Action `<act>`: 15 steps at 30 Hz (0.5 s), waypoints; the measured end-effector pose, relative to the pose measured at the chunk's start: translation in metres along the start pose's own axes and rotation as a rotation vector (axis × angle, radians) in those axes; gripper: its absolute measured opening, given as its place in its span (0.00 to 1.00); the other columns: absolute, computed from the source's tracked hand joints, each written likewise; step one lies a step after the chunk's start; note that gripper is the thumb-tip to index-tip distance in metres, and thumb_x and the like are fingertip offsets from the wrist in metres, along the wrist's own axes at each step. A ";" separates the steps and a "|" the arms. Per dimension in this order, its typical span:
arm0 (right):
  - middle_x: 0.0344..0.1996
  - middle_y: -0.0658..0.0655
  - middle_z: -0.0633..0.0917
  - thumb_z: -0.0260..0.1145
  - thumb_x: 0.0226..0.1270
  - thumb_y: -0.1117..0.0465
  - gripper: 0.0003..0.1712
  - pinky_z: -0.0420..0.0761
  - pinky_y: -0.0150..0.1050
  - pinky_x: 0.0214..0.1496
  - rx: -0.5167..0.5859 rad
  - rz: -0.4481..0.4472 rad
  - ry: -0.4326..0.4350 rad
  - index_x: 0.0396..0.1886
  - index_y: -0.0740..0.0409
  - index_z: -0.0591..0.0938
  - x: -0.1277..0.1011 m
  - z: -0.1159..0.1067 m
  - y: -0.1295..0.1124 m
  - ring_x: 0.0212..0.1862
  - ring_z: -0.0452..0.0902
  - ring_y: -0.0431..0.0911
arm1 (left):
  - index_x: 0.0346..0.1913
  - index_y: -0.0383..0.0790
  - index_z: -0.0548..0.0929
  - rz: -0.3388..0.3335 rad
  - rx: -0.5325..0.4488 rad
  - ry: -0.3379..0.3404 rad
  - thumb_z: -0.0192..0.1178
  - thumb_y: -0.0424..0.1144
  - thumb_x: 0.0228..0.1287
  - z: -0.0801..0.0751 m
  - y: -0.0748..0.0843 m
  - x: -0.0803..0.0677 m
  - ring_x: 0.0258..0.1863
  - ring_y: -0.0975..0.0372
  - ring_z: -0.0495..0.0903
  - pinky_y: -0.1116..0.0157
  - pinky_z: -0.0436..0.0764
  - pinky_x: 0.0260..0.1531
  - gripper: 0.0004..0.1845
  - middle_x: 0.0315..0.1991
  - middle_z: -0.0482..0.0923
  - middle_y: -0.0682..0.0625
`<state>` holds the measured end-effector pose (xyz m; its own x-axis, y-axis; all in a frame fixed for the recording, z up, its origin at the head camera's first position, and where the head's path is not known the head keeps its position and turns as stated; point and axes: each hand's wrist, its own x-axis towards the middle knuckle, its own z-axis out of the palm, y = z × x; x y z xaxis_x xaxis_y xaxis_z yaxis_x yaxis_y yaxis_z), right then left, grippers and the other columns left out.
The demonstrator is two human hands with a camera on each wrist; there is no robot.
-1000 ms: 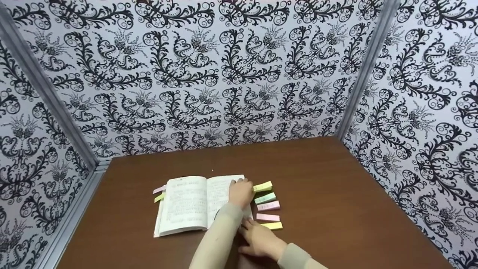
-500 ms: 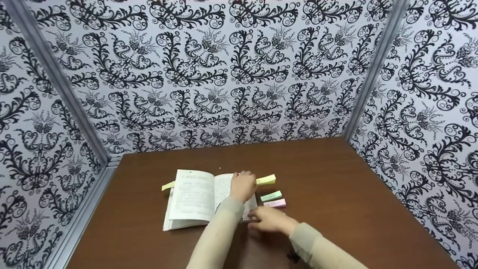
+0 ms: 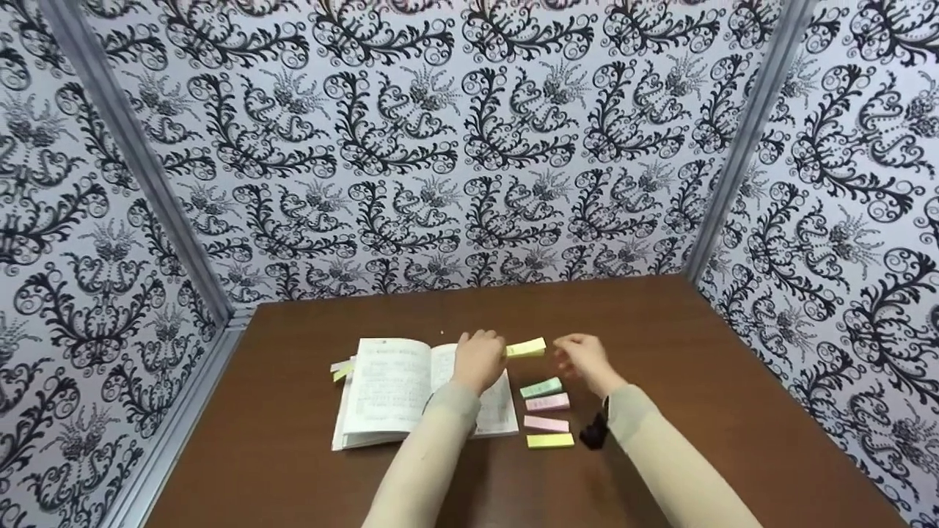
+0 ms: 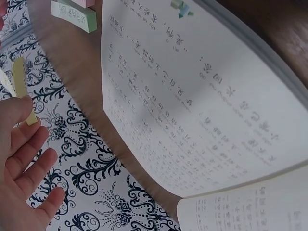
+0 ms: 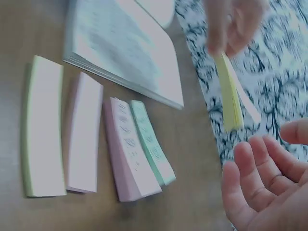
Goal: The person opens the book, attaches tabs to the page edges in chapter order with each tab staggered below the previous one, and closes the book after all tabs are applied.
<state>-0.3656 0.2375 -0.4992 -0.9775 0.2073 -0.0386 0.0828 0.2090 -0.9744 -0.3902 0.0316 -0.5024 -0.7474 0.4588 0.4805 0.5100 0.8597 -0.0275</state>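
Observation:
My left hand is over the right page of an open book in the head view. Between its thumb and index finger it pinches a yellow sticky note pad, with a thin leaf fanned away from the stack in the right wrist view. To the right of that pad is my right hand, fingers slightly bent and thumb apart, holding nothing. Its fingertips are just short of the pad's free end. On the table below lie a green pad, two pink pads and another yellow pad.
Yellow and pale page tabs stick out of the book's left edge. A small black object is by the right cuff. The brown table meets black-and-white patterned walls at the back and sides.
My right hand has left the book's lower right corner and moved up and right beside the yellow pad, uncovering the lower pads. My left hand keeps its pinch on the pad.

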 end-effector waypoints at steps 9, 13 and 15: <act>0.23 0.53 0.80 0.62 0.68 0.63 0.13 0.75 0.32 0.22 0.026 0.021 -0.082 0.42 0.73 0.82 0.006 0.000 -0.005 0.19 0.70 0.39 | 0.28 0.46 0.83 -0.003 -0.001 -0.019 0.66 0.45 0.55 -0.003 -0.002 -0.006 0.38 0.56 0.79 0.54 0.75 0.43 0.07 0.32 0.80 0.52; 0.22 0.53 0.80 0.63 0.66 0.64 0.12 0.71 0.31 0.19 0.045 -0.018 -0.112 0.36 0.73 0.83 0.008 0.007 -0.012 0.16 0.67 0.38 | 0.26 0.47 0.83 0.015 0.026 0.025 0.66 0.43 0.55 -0.006 -0.006 -0.005 0.36 0.58 0.79 0.57 0.75 0.39 0.06 0.31 0.81 0.53; 0.22 0.54 0.80 0.64 0.66 0.65 0.12 0.70 0.31 0.19 0.052 -0.042 -0.120 0.35 0.74 0.83 0.009 0.011 -0.014 0.15 0.65 0.38 | 0.25 0.47 0.83 0.025 0.036 0.047 0.66 0.43 0.55 -0.008 -0.007 -0.005 0.35 0.58 0.79 0.57 0.76 0.37 0.05 0.30 0.81 0.53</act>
<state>-0.3772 0.2259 -0.4884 -0.9963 0.0828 -0.0213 0.0348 0.1650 -0.9857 -0.3869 0.0217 -0.4978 -0.7136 0.4698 0.5198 0.5120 0.8561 -0.0707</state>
